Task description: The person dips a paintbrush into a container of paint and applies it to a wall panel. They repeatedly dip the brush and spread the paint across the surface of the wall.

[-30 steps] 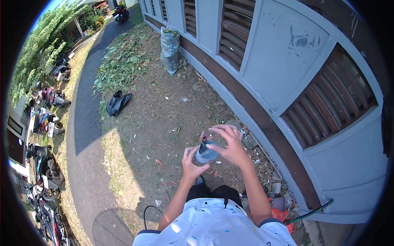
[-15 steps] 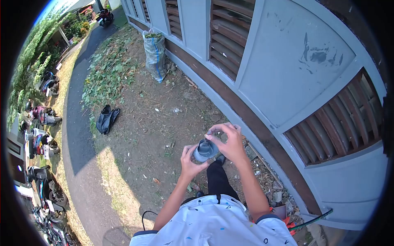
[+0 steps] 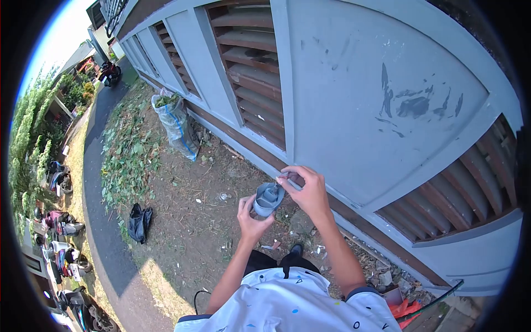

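A small grey cup [image 3: 264,206] with grey paint-like stuff inside is tilted in front of my body. My left hand [image 3: 251,217] is closed around its side, thumb at the near edge and fingers at the far edge. Above the cup's right rim, my right hand [image 3: 305,191] pinches what looks like a small paintbrush [image 3: 275,188]. The brush's dark end reaches into the cup, and its handle is mostly hidden by my fingers. The grey wall [image 3: 343,110] ahead bears a darker smeared patch [image 3: 414,106].
Brown louvred vents [image 3: 251,72] break up the wall. A filled clear sack [image 3: 176,127] leans near its base. A black plastic bag [image 3: 139,223] lies on the dirt, beside cut leaves [image 3: 130,157]. Rubble [image 3: 381,268] lies at lower right; parked motorbikes [image 3: 66,224] line the path's far side.
My view has swung toward the wall, and the scene shifts left and down. The right hand has lifted slightly off the cup's rim, drawing the brush's end up; the left keeps its hold.
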{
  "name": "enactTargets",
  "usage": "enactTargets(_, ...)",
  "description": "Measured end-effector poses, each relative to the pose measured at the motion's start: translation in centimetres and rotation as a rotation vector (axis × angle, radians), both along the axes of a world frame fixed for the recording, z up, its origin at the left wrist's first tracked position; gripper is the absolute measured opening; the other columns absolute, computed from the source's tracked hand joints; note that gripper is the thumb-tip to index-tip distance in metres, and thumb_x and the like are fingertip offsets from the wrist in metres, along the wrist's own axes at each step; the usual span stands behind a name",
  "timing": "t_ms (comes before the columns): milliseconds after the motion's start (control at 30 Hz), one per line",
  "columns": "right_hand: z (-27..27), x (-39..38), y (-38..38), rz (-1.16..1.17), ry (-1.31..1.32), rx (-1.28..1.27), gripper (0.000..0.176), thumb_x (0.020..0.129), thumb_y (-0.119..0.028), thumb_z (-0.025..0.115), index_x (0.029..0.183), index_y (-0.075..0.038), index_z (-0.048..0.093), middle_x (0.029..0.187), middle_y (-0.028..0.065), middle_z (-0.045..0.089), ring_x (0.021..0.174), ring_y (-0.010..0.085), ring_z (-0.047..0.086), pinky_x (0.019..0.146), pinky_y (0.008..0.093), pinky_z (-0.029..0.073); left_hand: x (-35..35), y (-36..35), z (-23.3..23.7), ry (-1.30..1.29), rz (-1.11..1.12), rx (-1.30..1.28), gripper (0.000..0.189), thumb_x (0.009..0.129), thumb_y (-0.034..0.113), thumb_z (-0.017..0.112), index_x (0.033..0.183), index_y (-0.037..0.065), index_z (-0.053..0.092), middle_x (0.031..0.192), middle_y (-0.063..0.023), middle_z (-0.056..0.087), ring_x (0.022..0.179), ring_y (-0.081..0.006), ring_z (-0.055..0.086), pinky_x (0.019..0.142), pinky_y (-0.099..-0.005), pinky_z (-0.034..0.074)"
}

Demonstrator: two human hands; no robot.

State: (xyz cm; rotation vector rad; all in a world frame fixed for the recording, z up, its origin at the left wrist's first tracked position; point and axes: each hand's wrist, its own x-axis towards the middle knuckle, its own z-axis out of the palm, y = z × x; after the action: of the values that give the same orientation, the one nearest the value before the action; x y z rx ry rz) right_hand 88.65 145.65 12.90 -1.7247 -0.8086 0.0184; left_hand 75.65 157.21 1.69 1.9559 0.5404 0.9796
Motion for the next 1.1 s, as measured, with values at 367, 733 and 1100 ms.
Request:
enactTargets(367, 2.4, 5.8, -2.2, -0.065, -0.265, -0.399, 0.024, 0.071, -0.012, 0.072, 0.094, -0.009, 0.068, 0.084, 0.0072, 0.064, 0.082, 0.0264, 0.060, 0.077, 0.0365, 0.047, 10.3, 3.2, -1.1, -0.036, -0.289, -0.037, 0.060, 0.052, 0.012, 0.079, 0.107, -0.002, 0.059, 0.098, -0.0132, 0.054, 0.089, -0.0262, 0.059, 0.080, -0.0352, 0.050)
enactTargets(733, 5.4, 6.8, 0.6, -0.219, -0.437, -0.812, 0.020, 0.075, -0.018, 0.067, 0.094, -0.012, 0.065, 0.086, 0.0042, 0.058, 0.084, 0.0251, 0.059, 0.076, 0.0375, 0.046, 16.8, 8.7, -0.2, -0.032, -0.761, -0.099, 0.061, 0.054, 0.010, 0.079, 0.110, 0.000, 0.057, 0.103, -0.0101, 0.050, 0.094, -0.0216, 0.058, 0.068, -0.0334, 0.059)
enactTargets(1100, 3.9, 4.8, 4.0, -0.516, -0.309, -0.629, 0.021, 0.071, -0.021, 0.074, 0.086, -0.010, 0.065, 0.077, 0.0043, 0.064, 0.076, 0.0242, 0.062, 0.072, 0.0345, 0.048, 18.9, 11.3, -1.8, -0.114, -1.026, -0.207, 0.061, 0.053, 0.008, 0.080, 0.109, -0.003, 0.056, 0.101, -0.0108, 0.050, 0.093, -0.0222, 0.058, 0.072, -0.0330, 0.059)
